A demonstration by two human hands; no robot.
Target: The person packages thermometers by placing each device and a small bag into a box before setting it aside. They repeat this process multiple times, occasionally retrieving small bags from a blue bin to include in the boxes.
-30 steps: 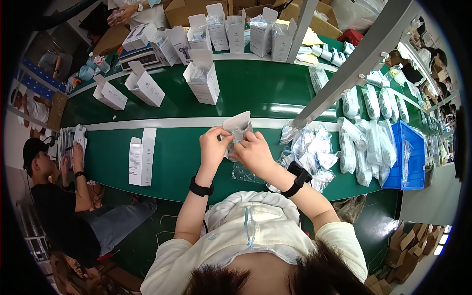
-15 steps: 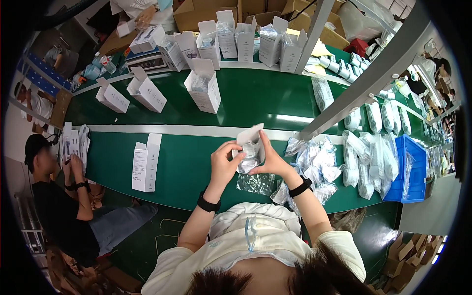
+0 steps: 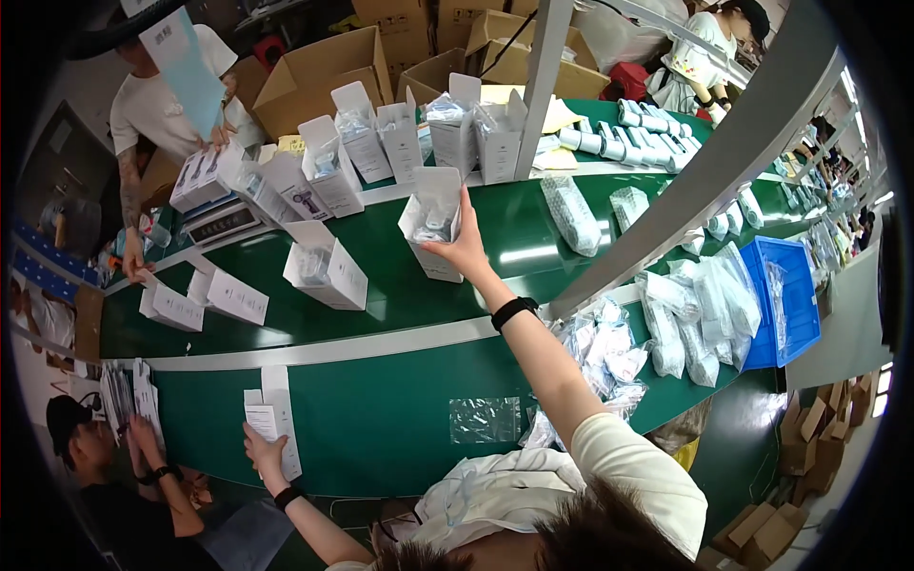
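My right hand (image 3: 463, 246) reaches far out over the green belt and grips an open white box (image 3: 433, 261) by its right side. The box stands upright, flap raised, with clear-bagged contents showing inside. At the left of the near table, my left hand (image 3: 268, 453) is closed on the front of another upright white box (image 3: 280, 404), which has a tall raised flap. What is inside that one I cannot see. Between my arms a flat clear plastic bag (image 3: 485, 421) lies on the table. Beside my right forearm is a heap of small bagged parts (image 3: 609, 347).
Several open white boxes (image 3: 326, 276) stand along the belt and its far ledge. Bubble-wrapped items (image 3: 571, 215), long bagged pieces (image 3: 700, 314) and a blue bin (image 3: 783, 303) are at right. A slanted grey post (image 3: 685, 176) crosses the belt. Co-workers are at left and far left.
My right hand has carried the filled box from in front of me out onto the belt. My left hand has let go of it and moved left to the other white box.
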